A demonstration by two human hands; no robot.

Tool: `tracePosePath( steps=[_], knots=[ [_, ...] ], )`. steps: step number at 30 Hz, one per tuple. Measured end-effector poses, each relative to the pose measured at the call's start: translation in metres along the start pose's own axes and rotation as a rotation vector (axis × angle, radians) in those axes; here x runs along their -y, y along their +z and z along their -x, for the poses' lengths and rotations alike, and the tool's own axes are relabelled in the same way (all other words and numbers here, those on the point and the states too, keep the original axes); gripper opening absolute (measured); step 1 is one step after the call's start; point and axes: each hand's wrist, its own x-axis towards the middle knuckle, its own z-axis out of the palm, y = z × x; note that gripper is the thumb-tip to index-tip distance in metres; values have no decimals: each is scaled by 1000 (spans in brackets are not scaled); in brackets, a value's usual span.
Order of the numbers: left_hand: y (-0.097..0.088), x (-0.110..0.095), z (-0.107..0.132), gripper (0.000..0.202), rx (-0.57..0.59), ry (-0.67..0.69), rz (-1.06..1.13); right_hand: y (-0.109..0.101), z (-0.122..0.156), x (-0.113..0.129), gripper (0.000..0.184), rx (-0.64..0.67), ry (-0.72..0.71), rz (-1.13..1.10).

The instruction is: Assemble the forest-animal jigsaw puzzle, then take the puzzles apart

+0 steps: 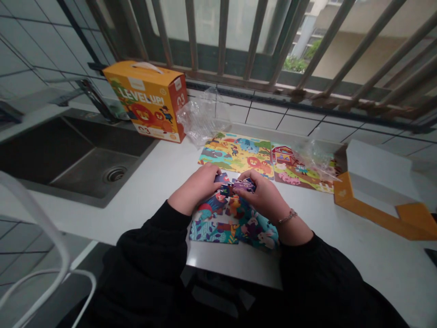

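My left hand (201,184) has its fingers closed on a dark blue jigsaw puzzle piece (222,179). A purple puzzle piece (245,184) is pinched between the thumb and fingers of my right hand (264,193). The two pieces are close together, and I cannot tell whether they touch. Below both hands lies a partly joined jigsaw puzzle (211,230) with teal leaves, white rabbits and other animals. Pale gaps show between some of its pieces. My right forearm hides part of its right side.
Behind my hands lie a yellow safari puzzle (235,155) and a farm puzzle (293,171). Crumpled clear plastic (201,116) leans by an orange puzzle box (143,102). An opened orange-and-white box (375,205) stands right; a sink (102,168) is left. A barred window (221,36) is behind.
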Motion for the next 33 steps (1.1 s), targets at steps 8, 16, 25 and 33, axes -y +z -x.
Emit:
tracePosePath(
  steps=[8,16,25,33],
  knots=[
    [-9,-6,3,19,-28,-61,174,5,0,-16,36,-265,102,-146],
    [2,-15,-2,25,98,11,621,9,-2,-20,41,-224,109,-185],
    [2,-3,-6,22,-51,-145,504,3,-5,-30,46,-290,184,-329],
    [-2,-24,3,24,195,138,560,7,-3,-24,46,-172,12,-167]
  ],
)
